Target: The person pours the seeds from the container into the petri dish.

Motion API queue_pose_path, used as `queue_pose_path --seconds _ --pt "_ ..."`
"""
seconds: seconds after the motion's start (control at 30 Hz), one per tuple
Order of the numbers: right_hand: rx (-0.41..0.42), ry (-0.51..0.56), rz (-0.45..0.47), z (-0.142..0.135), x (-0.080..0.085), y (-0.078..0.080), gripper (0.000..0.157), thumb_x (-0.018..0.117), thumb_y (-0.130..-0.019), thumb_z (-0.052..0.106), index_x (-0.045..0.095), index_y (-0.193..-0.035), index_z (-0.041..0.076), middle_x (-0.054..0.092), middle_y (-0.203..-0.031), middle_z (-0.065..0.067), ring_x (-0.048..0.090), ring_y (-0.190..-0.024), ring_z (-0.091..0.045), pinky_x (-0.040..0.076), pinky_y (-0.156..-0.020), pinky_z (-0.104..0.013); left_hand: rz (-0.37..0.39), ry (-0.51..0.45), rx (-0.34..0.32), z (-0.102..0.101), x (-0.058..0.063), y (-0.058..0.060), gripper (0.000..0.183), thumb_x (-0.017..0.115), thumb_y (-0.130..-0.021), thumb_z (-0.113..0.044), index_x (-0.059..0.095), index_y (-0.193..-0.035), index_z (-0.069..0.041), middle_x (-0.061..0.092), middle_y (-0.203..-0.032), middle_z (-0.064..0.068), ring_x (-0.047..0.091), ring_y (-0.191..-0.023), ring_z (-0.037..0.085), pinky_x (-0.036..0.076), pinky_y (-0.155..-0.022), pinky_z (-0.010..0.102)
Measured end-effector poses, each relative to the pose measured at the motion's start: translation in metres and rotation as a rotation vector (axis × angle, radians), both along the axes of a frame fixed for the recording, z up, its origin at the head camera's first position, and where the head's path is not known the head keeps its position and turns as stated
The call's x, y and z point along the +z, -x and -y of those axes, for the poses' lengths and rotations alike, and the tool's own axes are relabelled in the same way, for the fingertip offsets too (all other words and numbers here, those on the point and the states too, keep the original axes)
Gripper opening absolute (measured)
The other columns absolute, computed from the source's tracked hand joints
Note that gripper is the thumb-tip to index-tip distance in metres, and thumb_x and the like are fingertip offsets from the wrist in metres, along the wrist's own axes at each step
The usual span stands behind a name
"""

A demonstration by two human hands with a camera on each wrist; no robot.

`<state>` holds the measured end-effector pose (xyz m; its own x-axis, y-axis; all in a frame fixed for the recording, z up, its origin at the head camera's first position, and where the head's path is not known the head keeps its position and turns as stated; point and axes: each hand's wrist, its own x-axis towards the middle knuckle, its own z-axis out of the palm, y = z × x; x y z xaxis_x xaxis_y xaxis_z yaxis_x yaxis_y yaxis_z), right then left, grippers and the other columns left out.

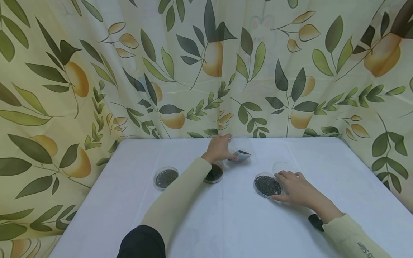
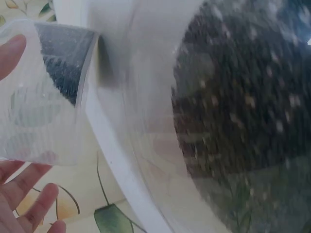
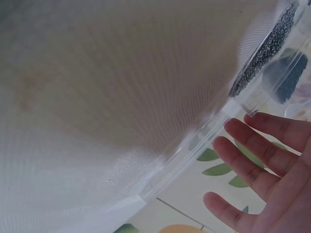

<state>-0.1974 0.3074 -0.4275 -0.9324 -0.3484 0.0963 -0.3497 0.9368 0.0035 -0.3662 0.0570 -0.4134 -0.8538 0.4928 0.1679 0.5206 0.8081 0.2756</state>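
Observation:
At the back of the table my left hand (image 1: 219,148) holds a clear plastic cup (image 1: 241,156), tipped on its side, with dark grains (image 2: 65,63) lying in it. A petri dish (image 1: 214,175) of dark grains stands under the left wrist, partly covered by the sleeve; it fills much of the left wrist view. On the right, my right hand (image 1: 297,190) grips the right side of another petri dish (image 1: 266,185), full of dark grains, thumb at the front edge and fingers at the back. A clear round lid or dish (image 1: 284,166) lies just behind those fingers.
A third petri dish (image 1: 166,178) with dark grains stands left of the left forearm. White cloth covers the table (image 1: 238,222). A curtain (image 1: 200,89) with a leaf and fruit pattern hangs behind the table's back edge.

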Motion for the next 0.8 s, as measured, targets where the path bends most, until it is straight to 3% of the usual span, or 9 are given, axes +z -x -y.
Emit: queue_pose_path --seconds 0.2,0.4,0.8 --pt "0.004 -0.001 0.001 0.001 0.0 0.001 0.08 0.071 -0.069 0.059 0.059 -0.118 -0.004 0.06 -0.116 -0.023 0.056 -0.108 -0.038 0.041 -0.087 -0.061 -0.004 0.091 0.019 0.007 0.0 0.001 0.103 0.075 -0.063 -0.063 0.035 -0.145 -0.015 0.05 -0.141 0.0 0.044 -0.13 0.023 0.035 -0.108 0.039" --pt "0.005 -0.006 -0.005 0.0 -0.001 0.0 0.08 0.07 -0.069 0.06 0.06 -0.117 -0.004 0.06 -0.116 -0.022 0.056 -0.108 -0.038 0.041 -0.087 -0.061 -0.017 0.178 0.046 0.011 0.002 0.0 0.1 0.071 -0.065 -0.067 0.036 -0.144 -0.018 0.049 -0.14 0.003 0.042 -0.13 0.024 0.035 -0.106 0.041" --pt "0.01 -0.006 -0.011 0.0 0.0 0.0 0.08 0.071 -0.069 0.059 0.06 -0.117 -0.004 0.06 -0.114 -0.022 0.057 -0.107 -0.037 0.041 -0.086 -0.061 0.017 0.205 0.091 0.014 -0.003 0.001 0.094 0.069 -0.067 -0.067 0.039 -0.141 -0.017 0.046 -0.141 0.006 0.038 -0.133 0.025 0.033 -0.108 0.042"
